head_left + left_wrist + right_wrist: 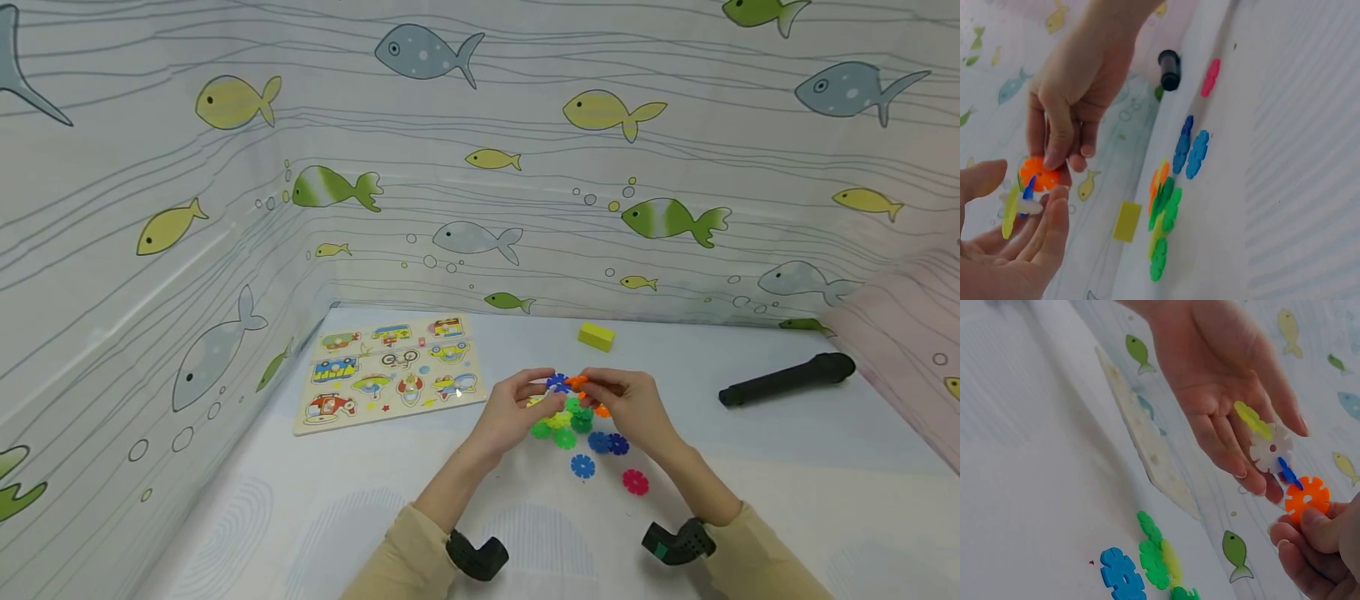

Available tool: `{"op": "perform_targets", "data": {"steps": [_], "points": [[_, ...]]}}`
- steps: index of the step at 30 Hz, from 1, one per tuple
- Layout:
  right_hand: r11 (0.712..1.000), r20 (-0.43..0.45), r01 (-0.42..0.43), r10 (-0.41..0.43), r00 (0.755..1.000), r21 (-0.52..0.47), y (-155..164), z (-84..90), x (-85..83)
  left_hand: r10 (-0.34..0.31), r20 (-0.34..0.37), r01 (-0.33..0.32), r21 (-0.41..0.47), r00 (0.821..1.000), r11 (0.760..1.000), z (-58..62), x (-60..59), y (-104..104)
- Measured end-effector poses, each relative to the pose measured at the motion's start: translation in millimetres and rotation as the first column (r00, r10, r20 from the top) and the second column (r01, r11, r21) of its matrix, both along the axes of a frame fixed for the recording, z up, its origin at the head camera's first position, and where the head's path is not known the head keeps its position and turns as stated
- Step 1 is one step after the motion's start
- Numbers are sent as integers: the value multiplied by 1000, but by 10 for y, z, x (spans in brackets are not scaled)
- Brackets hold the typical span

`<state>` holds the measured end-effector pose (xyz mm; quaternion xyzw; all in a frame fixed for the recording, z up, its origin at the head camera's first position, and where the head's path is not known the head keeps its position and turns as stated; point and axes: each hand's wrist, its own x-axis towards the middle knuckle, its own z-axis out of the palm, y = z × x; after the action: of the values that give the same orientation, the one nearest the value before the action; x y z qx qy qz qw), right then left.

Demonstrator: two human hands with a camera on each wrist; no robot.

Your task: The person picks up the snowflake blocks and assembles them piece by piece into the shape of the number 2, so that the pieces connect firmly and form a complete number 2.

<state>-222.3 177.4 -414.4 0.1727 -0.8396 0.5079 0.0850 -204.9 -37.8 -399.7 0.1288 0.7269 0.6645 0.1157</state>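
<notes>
A short chain of notched plastic discs hangs between the two hands above the table. In the right wrist view it runs from a yellow disc (pixel 1252 419) through a white disc (pixel 1262 457) and a blue disc (pixel 1289 473) to an orange disc (pixel 1314 487). The right hand (pixel 633 408) pinches the orange disc between thumb and fingers. Beside the white and blue discs is the left hand (pixel 513 417), its fingers loosely extended behind them and its thumb standing apart. Below the hands lies a pile of green discs (pixel 565 438), with yellow and orange ones among them.
Blue discs (pixel 582 466) and a pink disc (pixel 635 482) lie nearer the person. A vehicle picture puzzle board (pixel 397 367) is at the left. A yellow block (pixel 596 337) stands behind the hands; a black microphone (pixel 787 381) lies at the right. Fish-patterned curtains (pixel 525 200) border the table.
</notes>
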Motion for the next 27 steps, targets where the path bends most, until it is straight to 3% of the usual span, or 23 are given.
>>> {"op": "perform_targets", "data": {"steps": [10,17,22,27], "points": [[1000,-9,-20,20,1000,-12,-16,16,25,-39,-12,39,10,999,999,-4,-1,-5],[1000,31,-10,11,999,-17,-23,-1,14,-17,16,17,17,1000,1000,-6,6,2],[996,40,71,-73,996,51,13,5,-12,12,15,-12,31,1000,999,-8,-3,3],[970,48,179,-189,981,161,91,18,-44,27,22,-28,48,999,998,0,-10,1]]}}
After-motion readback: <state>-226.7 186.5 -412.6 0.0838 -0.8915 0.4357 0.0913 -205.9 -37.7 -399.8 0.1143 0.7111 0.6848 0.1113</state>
